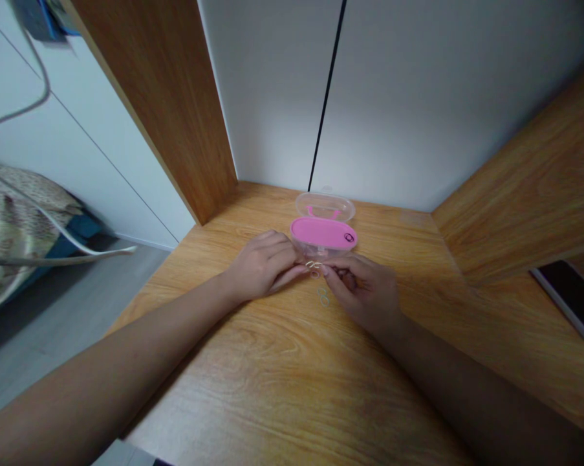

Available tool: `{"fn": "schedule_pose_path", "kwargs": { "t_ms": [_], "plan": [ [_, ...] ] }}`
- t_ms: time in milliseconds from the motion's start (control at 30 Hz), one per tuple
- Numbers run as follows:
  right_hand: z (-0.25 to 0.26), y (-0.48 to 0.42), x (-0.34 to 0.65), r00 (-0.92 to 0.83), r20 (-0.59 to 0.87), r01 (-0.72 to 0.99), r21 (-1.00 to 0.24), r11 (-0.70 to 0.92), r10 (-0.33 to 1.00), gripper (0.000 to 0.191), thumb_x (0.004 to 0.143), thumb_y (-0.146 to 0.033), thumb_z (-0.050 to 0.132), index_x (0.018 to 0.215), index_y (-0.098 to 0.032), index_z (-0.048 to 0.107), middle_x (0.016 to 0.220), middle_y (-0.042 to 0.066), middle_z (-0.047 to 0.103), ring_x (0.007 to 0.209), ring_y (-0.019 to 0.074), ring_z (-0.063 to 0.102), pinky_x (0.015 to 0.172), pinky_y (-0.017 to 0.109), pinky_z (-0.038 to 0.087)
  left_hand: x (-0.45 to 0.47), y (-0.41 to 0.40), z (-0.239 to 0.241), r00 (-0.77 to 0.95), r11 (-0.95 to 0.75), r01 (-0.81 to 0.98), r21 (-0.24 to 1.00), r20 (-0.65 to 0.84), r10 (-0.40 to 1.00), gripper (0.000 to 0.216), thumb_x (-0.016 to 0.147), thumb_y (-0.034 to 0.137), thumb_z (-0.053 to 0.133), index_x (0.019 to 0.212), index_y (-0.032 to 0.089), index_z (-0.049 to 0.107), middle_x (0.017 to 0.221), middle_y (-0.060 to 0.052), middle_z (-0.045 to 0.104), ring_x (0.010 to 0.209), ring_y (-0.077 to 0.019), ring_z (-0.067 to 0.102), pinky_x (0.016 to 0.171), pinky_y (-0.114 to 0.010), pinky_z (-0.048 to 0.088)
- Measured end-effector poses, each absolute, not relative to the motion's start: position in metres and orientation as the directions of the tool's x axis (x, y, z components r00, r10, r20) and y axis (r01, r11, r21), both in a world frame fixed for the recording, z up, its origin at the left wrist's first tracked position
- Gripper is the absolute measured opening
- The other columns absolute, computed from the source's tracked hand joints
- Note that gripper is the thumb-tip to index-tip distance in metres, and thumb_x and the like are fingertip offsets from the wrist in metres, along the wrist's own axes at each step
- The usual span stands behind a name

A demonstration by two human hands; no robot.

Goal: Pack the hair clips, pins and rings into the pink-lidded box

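My left hand [271,264] and my right hand [369,288] meet over the wooden table, just in front of an oval clear plastic box. Pinched between the fingertips of both is a pale yellow rubber band [313,264], looped or twisted in the middle. A pink rubber band [315,274] lies right below it. Closer to me are thin bluish-green rubber bands [323,297]. The box has a pink inner tray [321,232] with a black rubber band [349,237] on its right end. Its clear lid [325,206], with a pink handle, is tipped back behind it.
Grey-white panels [272,97] rise behind the wooden table [282,375]. Wooden side walls [160,97] border it left and right. A dark-screened phone [570,298] lies at the far right. Beyond the table's left edge are a pale cable [44,84] and a patterned cloth [24,220].
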State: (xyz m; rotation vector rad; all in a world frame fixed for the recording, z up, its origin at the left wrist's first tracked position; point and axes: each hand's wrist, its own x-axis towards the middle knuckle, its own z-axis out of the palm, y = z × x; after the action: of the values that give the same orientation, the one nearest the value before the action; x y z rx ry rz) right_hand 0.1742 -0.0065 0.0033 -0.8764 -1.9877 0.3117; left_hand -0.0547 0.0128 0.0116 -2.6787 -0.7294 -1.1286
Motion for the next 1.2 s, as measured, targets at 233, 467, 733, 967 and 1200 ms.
{"fn": "schedule_pose_path", "kwargs": {
  "t_ms": [233,467,733,967,1200],
  "plan": [
    [0.0069,-0.0053,0.175,-0.426,0.642,0.499,-0.421,0.757,0.637,0.012,0.096,-0.024,0.06,0.1,-0.022,0.071,0.089,0.002,0.078,0.072,0.0135,0.07,0.064,0.024,0.052,-0.0547,0.0137,0.0102,0.611,-0.865,0.5,0.047,0.688,0.39,0.025,0.099,0.035,0.056,0.086,0.016,0.066,0.079,-0.007,0.071,0.076,-0.0166,0.064,0.073,-0.029,0.05],
    [0.0069,-0.0078,0.1737,-0.478,0.672,0.549,-0.273,0.79,0.565,0.012,0.094,-0.022,0.062,0.102,-0.021,0.07,0.093,0.004,0.079,0.076,0.0151,0.073,0.067,0.024,0.053,-0.0543,0.0138,0.0101,0.649,-0.879,0.475,0.038,0.659,0.379,0.025,0.1,0.034,0.054,0.086,0.016,0.065,0.077,-0.006,0.069,0.076,-0.017,0.063,0.073,-0.029,0.048],
    [0.01,-0.0097,0.1732,-0.516,0.669,0.606,-0.156,0.78,0.535,0.012,0.094,-0.023,0.059,0.092,-0.022,0.071,0.073,0.0,0.075,0.06,0.0128,0.066,0.057,0.024,0.047,-0.0546,0.0131,0.0096,0.66,-0.882,0.467,0.06,0.64,0.393,0.024,0.099,0.036,0.055,0.088,0.017,0.066,0.08,-0.006,0.071,0.08,-0.0175,0.065,0.076,-0.03,0.049],
    [0.0068,-0.009,0.1734,-0.557,0.637,0.606,-0.128,0.785,0.533,0.014,0.093,-0.021,0.059,0.1,-0.02,0.072,0.078,0.002,0.077,0.061,0.0137,0.067,0.057,0.026,0.047,-0.0547,0.0138,0.0076,0.676,-0.883,0.467,0.048,0.624,0.392,0.022,0.098,0.033,0.055,0.089,0.017,0.065,0.082,-0.007,0.072,0.081,-0.0178,0.065,0.076,-0.031,0.05],
    [0.0042,-0.0088,0.1735,-0.54,0.658,0.583,-0.157,0.797,0.525,0.023,0.091,-0.024,0.065,0.114,-0.021,0.068,0.1,0.004,0.08,0.08,0.0178,0.075,0.069,0.028,0.057,-0.0535,0.0125,0.0105,0.649,-0.899,0.433,0.07,0.668,0.364,0.014,0.096,0.027,0.058,0.091,0.016,0.064,0.08,-0.007,0.072,0.079,-0.0174,0.066,0.074,-0.03,0.05]
  ]
}}
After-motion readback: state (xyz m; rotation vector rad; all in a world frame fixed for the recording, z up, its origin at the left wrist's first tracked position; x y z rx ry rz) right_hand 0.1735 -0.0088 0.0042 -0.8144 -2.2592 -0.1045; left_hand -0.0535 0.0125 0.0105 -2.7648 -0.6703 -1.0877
